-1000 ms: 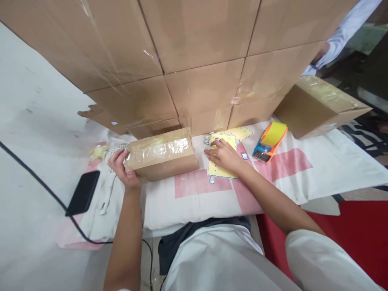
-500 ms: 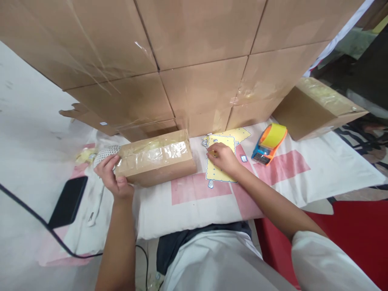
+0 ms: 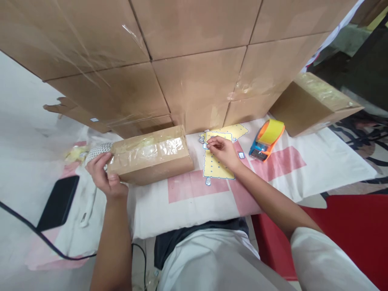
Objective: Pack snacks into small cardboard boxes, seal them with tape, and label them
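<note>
On the left, my left hand grips the left end of a long, taped cardboard box, thumb on the near side and fingers around the far corner. The box lies on its side on the cloth, clear tape shining along its top. My right hand hovers over or touches a yellow dotted, wavy-edged figure, which looks printed on the cloth. Its thumb and forefinger are pinched together. A small pale piece with a blue edge shows at the fingertips; I cannot tell whether it is held or printed.
Stacked cardboard boxes form a wall behind. A tape dispenser with a yellow roll stands to the right, near another taped box. A black phone and a cable are at left. A red surface is lower right.
The view has shifted slightly, moving the scene left and up. My right hand's fingers have drawn back a little, uncovering the pale piece. My left hand stays on the box.
</note>
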A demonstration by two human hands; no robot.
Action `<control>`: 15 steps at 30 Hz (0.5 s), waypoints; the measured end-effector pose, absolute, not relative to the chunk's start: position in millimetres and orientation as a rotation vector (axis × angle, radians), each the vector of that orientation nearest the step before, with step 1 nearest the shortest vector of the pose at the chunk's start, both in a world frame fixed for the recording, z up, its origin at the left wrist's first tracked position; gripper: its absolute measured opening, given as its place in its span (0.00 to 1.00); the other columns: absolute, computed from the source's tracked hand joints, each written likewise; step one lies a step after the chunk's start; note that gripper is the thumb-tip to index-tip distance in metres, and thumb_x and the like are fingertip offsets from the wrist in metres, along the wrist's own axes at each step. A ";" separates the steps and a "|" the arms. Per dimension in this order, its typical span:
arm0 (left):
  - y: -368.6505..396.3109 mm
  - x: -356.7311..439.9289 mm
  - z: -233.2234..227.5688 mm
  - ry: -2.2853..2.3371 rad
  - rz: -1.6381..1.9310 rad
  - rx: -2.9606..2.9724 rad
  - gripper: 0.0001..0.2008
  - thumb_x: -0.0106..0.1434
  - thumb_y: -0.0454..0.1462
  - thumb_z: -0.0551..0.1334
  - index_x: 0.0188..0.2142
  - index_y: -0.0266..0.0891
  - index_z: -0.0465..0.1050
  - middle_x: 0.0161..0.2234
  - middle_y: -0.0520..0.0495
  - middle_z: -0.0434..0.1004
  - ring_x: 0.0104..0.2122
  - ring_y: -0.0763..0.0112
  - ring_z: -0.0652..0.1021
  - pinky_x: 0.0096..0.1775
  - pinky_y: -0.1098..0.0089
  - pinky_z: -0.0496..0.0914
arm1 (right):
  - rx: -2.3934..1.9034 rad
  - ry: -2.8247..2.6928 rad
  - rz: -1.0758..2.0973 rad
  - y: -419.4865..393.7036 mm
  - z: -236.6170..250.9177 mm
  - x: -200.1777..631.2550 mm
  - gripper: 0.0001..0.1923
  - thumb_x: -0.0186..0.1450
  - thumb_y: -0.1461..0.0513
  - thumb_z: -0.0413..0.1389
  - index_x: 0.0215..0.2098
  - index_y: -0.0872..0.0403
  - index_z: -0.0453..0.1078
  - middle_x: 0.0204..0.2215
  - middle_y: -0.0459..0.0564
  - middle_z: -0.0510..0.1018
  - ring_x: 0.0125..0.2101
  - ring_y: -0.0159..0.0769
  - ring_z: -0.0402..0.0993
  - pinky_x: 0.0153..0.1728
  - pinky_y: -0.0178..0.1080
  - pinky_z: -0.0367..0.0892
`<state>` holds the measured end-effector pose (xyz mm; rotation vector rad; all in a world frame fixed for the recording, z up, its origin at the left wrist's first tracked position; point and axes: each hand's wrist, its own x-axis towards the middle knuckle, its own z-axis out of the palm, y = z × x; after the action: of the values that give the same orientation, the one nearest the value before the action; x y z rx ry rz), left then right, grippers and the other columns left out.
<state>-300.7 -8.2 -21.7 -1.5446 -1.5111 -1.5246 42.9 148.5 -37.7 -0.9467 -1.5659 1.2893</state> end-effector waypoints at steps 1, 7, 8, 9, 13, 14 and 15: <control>-7.9 -301.3 -22.0 -1.505 -1.536 -1.548 0.32 0.69 0.55 0.50 0.53 0.31 0.77 0.48 0.34 0.76 0.52 0.49 0.76 0.56 0.48 0.68 | -0.937 -1.562 1.301 147.7 -36.8 42.4 0.12 0.59 0.55 0.64 0.37 0.53 0.74 0.32 0.50 0.80 0.34 0.36 0.77 0.37 0.39 0.69; -1.6 -305.7 -28.4 -1.521 -1.691 -1.534 0.31 0.67 0.54 0.52 0.52 0.31 0.75 0.48 0.35 0.75 0.53 0.51 0.75 0.58 0.49 0.67 | -0.835 -1.611 1.352 138.0 -27.4 37.7 0.12 0.60 0.55 0.65 0.37 0.53 0.76 0.35 0.50 0.81 0.36 0.36 0.77 0.37 0.38 0.68; 0.2 -307.1 -30.3 -1.538 -1.734 -1.527 0.31 0.66 0.54 0.52 0.52 0.30 0.75 0.48 0.35 0.74 0.54 0.51 0.75 0.59 0.49 0.66 | -0.812 -1.629 1.361 135.5 -26.1 36.8 0.11 0.60 0.55 0.64 0.36 0.53 0.76 0.34 0.49 0.81 0.35 0.35 0.77 0.36 0.38 0.67; 2.1 -308.8 -32.4 -1.562 -1.767 -1.519 0.31 0.66 0.54 0.51 0.52 0.30 0.74 0.49 0.36 0.74 0.54 0.50 0.74 0.60 0.49 0.65 | -0.790 -1.643 1.377 132.9 -25.0 35.8 0.10 0.60 0.55 0.64 0.34 0.54 0.76 0.33 0.49 0.80 0.34 0.34 0.76 0.35 0.37 0.66; 8.5 -316.4 -40.8 -1.668 -1.816 -1.467 0.36 0.64 0.57 0.47 0.53 0.30 0.70 0.50 0.36 0.71 0.56 0.51 0.73 0.61 0.49 0.64 | -0.718 -1.636 1.469 123.1 -22.6 31.5 0.10 0.60 0.56 0.65 0.31 0.54 0.73 0.32 0.48 0.79 0.32 0.32 0.73 0.34 0.36 0.65; 9.5 -317.9 -42.6 -1.686 -1.817 -1.457 0.37 0.63 0.58 0.46 0.53 0.30 0.70 0.50 0.36 0.71 0.56 0.51 0.72 0.61 0.49 0.64 | -0.712 -1.622 1.477 121.4 -22.2 30.3 0.10 0.59 0.56 0.65 0.31 0.55 0.74 0.32 0.48 0.79 0.32 0.31 0.72 0.34 0.36 0.65; 10.3 -319.1 -44.1 -1.703 -1.813 -1.451 0.37 0.62 0.59 0.46 0.53 0.30 0.69 0.50 0.36 0.70 0.56 0.50 0.72 0.61 0.49 0.64 | -0.713 -1.600 1.488 119.9 -21.6 29.0 0.11 0.58 0.56 0.66 0.30 0.55 0.74 0.32 0.47 0.78 0.31 0.30 0.72 0.33 0.36 0.65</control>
<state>-319.1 10.3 -44.1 -1.4510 -1.7029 -1.8132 29.0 119.9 -21.6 -0.7130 -1.5996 1.4883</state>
